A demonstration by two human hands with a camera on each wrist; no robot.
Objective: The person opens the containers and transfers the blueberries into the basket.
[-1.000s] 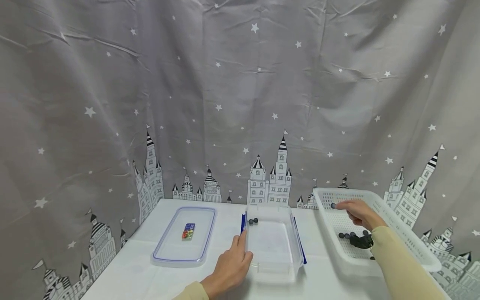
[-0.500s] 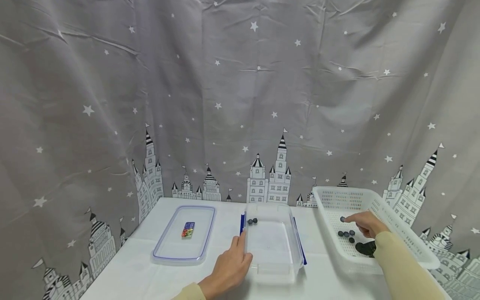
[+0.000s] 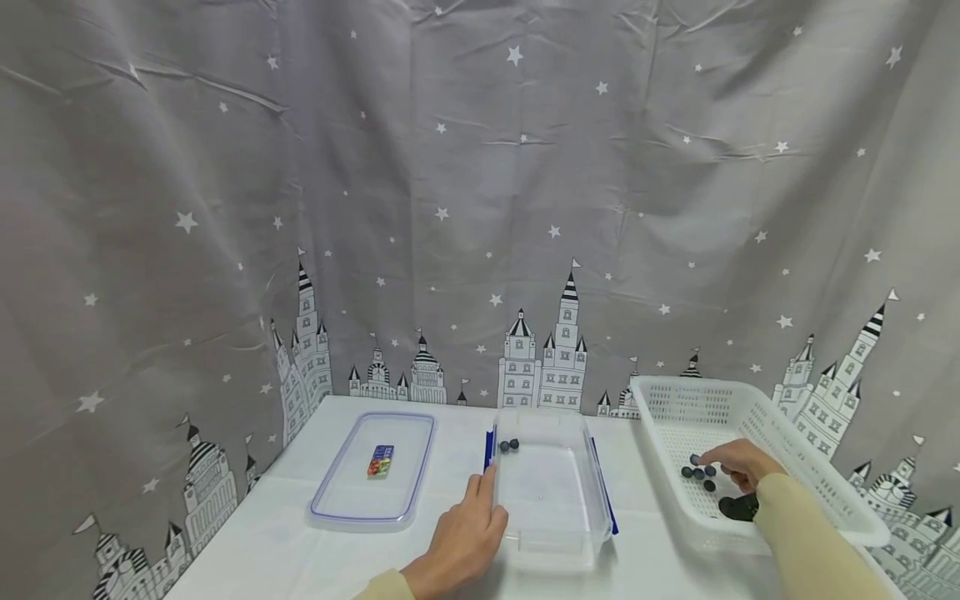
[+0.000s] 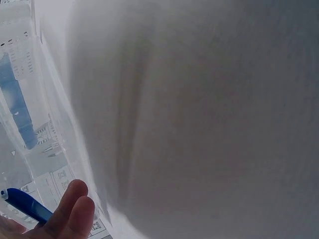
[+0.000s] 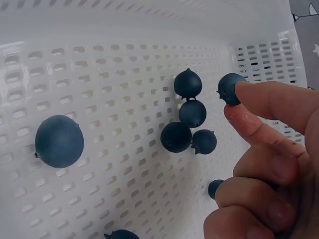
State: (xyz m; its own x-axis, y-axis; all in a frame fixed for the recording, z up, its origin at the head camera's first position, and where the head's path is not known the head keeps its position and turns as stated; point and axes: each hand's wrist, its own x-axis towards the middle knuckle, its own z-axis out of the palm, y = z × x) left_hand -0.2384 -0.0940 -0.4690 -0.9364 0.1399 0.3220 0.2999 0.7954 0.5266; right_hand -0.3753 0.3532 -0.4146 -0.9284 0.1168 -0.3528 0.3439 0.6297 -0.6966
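My right hand [image 3: 738,462] is inside a white perforated basket [image 3: 697,400], seen at the right of the head view. A dark blueberry [image 5: 229,88] sits at the tips of its thumb and index finger, pinched between them. Close by on the basket floor lie several more blueberries [image 5: 192,113], some of them touching each other. My left hand [image 3: 463,533] holds the left side of a clear plastic container [image 3: 551,483]. In the left wrist view, its fingers are at the container's blue latch [image 4: 27,205]. Two blueberries [image 3: 505,446] lie in the container's back left corner.
A clear lid [image 3: 337,492] with a blue seal and a colourful label [image 3: 380,461] lies flat on the white table [image 3: 262,533], left of the container. A second blue latch [image 3: 606,492] hangs at the container's right. Behind everything hangs a grey curtain [image 3: 465,183] with castles and stars.
The right hand has come from the back left of the basket toward the front and a little right, with the blueberry at its fingertips. The left hand keeps its place on the container.
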